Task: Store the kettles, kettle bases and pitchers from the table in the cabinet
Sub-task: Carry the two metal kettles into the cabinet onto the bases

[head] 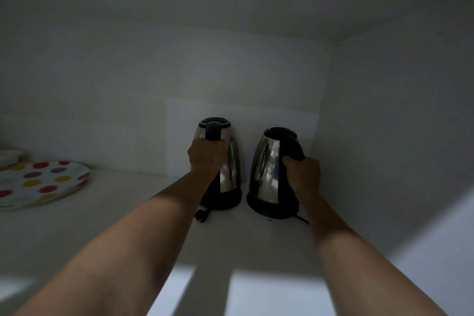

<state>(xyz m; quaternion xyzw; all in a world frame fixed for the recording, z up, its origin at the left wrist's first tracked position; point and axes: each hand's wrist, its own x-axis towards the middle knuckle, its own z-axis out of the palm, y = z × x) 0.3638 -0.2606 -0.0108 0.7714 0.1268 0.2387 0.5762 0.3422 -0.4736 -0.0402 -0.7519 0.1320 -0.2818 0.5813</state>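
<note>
Two steel kettles with black lids stand side by side at the back of the white cabinet shelf [128,226], near the right wall. The left kettle [232,156] sits on a black base [225,200]; my left hand [207,156] grips its black handle. The right kettle [266,172] sits on its own black base [272,209], tilted slightly, and my right hand [304,174] grips its handle. A black plug [202,215] lies in front of the left base. A cord [302,219] trails from the right base.
A stack of plates, the top one white with coloured dots [41,183], lies at the shelf's left. The cabinet's right wall [397,136] stands close to the right kettle. The back wall is just behind both kettles. Bare shelf lies between plates and kettles.
</note>
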